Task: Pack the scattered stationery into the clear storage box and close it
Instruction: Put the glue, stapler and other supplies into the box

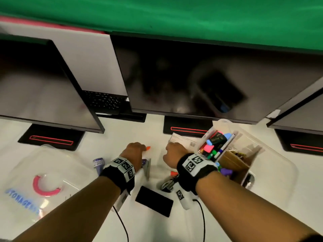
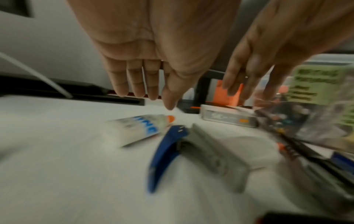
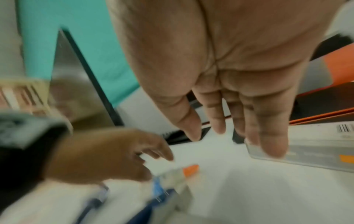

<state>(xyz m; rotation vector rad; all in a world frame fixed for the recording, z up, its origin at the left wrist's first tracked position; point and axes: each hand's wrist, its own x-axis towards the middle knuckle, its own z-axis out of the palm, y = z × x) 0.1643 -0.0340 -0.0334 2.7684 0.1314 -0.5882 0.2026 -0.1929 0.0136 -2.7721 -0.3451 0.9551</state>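
Both hands are released, fingers straight, holding nothing. The left hand (image 2: 153, 50) hangs over a white glue tube (image 2: 138, 130) with an orange cap; whether a fingertip touches it I cannot tell. The right hand (image 3: 229, 63) reaches a flat grey box (image 3: 310, 151). One blue-and-grey stapler (image 2: 184, 153) lies centre frame. The clear plastic storage box (image 1: 272, 165), centre right, holds several markers; its lid (image 1: 40, 175) lies lower left.
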